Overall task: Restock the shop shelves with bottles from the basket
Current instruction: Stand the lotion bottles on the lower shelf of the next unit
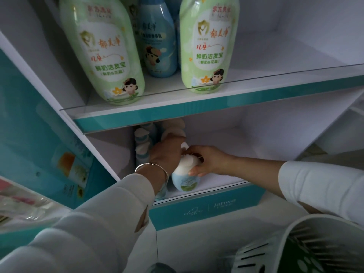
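Beyond the left sleeve (98,223), left hand (167,150) hides its own grip; right hand (208,160) clasps the half-covered bottle (186,181).

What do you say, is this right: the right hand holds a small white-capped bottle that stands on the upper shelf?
Not quite. The right hand does hold the small white-capped bottle, but it stands on the lower shelf, not the upper one. The head view shows it under the upper shelf, where the large green bottles stand.
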Available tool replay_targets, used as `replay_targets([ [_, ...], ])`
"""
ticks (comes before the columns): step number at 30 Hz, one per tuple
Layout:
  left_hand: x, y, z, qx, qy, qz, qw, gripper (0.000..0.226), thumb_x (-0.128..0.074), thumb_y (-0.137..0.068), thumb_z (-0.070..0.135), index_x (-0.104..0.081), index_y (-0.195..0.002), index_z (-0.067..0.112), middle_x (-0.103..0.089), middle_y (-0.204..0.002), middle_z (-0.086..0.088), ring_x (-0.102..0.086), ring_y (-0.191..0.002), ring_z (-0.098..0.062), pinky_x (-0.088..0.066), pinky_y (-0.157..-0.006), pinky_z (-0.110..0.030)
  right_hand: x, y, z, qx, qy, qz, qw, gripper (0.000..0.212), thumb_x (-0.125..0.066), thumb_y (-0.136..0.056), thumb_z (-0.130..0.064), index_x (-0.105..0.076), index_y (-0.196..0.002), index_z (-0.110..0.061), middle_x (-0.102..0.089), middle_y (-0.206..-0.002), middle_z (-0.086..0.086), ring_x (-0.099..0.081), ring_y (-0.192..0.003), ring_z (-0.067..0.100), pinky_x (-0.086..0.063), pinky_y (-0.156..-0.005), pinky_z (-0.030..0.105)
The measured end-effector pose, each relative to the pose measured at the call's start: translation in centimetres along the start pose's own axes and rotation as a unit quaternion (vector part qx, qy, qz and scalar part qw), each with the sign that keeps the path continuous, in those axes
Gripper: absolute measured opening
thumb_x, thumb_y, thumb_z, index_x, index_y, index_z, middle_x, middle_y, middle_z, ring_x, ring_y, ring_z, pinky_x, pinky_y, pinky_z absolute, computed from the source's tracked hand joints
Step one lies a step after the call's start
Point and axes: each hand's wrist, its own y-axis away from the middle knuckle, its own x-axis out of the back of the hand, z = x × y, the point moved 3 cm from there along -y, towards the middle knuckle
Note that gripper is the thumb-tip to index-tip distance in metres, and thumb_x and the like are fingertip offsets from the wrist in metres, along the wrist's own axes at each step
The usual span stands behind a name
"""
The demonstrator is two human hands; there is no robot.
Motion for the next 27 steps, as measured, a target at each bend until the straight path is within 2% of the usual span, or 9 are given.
replay_targets([
  [4,0.0,0.3,0.0,-0.036,-0.039,0.049,0.997,0.035,-0.05,-0.093,0.025,-0.05,-0.127,0.022,-0.043,-0.136,-0.005,-0.048,-0.121,-0.027,-0.041,-0.097,-0.031,0.5,-0.1,-0.2,0.032,0.157,0.022,0.987,0.056,-0.079,-0.074,-0.013,-0.052,-0.124,-0.014,-0.059,-0.11,0.003,-0.058,-0.102,0.02,-0.051,-0.091,0.035],
  [7,0.7,1.7,1.1,-0.094,-0.099,0.12,0.983,0.029,-0.049,-0.092,0.031,-0.057,-0.118,0.022,-0.046,-0.13,-0.005,-0.048,-0.116,-0.028,-0.044,-0.091,-0.037,0.9,-0.2,-0.7,0.025,0.245,0.018,0.969,0.054,-0.08,-0.073,-0.024,-0.06,-0.122,-0.014,-0.066,-0.112,0.003,-0.06,-0.1,0.017,-0.048,-0.091,0.03],
  [10,0.4,2.8,1.8,-0.137,-0.151,0.078,0.976,0.035,-0.043,-0.092,0.046,-0.062,-0.113,0.026,-0.046,-0.129,0.005,-0.037,-0.124,-0.02,-0.025,-0.098,-0.031,0.9,-0.3,-0.6,0.002,0.246,0.012,0.969,0.049,-0.08,-0.073,-0.024,-0.061,-0.117,-0.012,-0.068,-0.111,0.008,-0.061,-0.095,0.019,-0.047,-0.083,0.027],
  [13,0.1,3.7,1.7,-0.155,-0.216,0.056,0.962,0.061,-0.04,-0.075,0.071,-0.057,-0.119,0.033,-0.04,-0.134,0.012,-0.027,-0.13,-0.016,-0.01,-0.101,-0.031,2.0,-0.4,0.7,-0.078,0.246,-0.033,0.966,0.068,-0.078,-0.077,-0.019,-0.044,-0.135,-0.012,-0.063,-0.114,0.013,-0.061,-0.088,0.021,-0.05,-0.073,0.028],
  [15,-0.4,4.0,1.6,-0.15,-0.261,0.025,0.953,0.064,-0.049,-0.077,0.067,-0.049,-0.128,0.03,-0.028,-0.144,0.009,-0.015,-0.138,-0.019,-0.003,-0.111,-0.038,3.3,-0.2,1.8,-0.14,0.286,-0.065,0.946,0.075,-0.075,-0.079,-0.022,-0.035,-0.142,-0.014,-0.062,-0.111,0.014,-0.058,-0.077,0.016,-0.049,-0.062,0.022],
  [18,-0.1,4.0,2.4,-0.138,-0.322,0.016,0.937,0.057,-0.051,-0.086,0.053,-0.047,-0.132,0.02,-0.019,-0.152,0.004,-0.003,-0.144,-0.021,0.004,-0.115,-0.049,4.7,0.1,2.9,-0.194,0.327,-0.089,0.921,0.072,-0.073,-0.082,-0.029,-0.035,-0.142,-0.017,-0.06,-0.117,0.016,-0.057,-0.08,0.016,-0.046,-0.058,0.02],
  [20,0.1,4.2,3.0,-0.184,-0.364,0.044,0.912,0.053,-0.065,-0.074,0.056,-0.065,-0.112,0.02,-0.043,-0.142,0.003,-0.025,-0.141,-0.024,-0.01,-0.112,-0.058,5.2,0.2,3.3,-0.204,0.321,-0.09,0.92,0.068,-0.071,-0.083,-0.031,-0.037,-0.141,-0.018,-0.06,-0.118,0.016,-0.058,-0.086,0.019,-0.048,-0.061,0.021],
  [22,0.3,4.7,3.1,-0.205,-0.421,0.075,0.88,0.048,-0.081,-0.045,0.059,-0.075,-0.077,0.024,-0.066,-0.111,0.006,-0.056,-0.119,-0.023,-0.032,-0.1,-0.061,5.4,0.1,3.2,-0.202,0.309,-0.082,0.926,0.063,-0.07,-0.084,-0.032,-0.04,-0.138,-0.018,-0.06,-0.117,0.017,-0.059,-0.088,0.02,-0.048,-0.063,0.022],
  [27,0.8,5.2,2.6,-0.23,-0.455,0.127,0.851,0.05,-0.084,-0.035,0.059,-0.075,-0.066,0.021,-0.07,-0.097,0.003,-0.062,-0.109,-0.021,-0.036,-0.095,-0.062,5.0,-0.2,3.1,-0.185,0.316,-0.079,0.927,0.059,-0.067,-0.086,-0.034,-0.043,-0.136,-0.017,-0.06,-0.116,0.013,-0.059,-0.089,0.019,-0.049,-0.065,0.024],
])
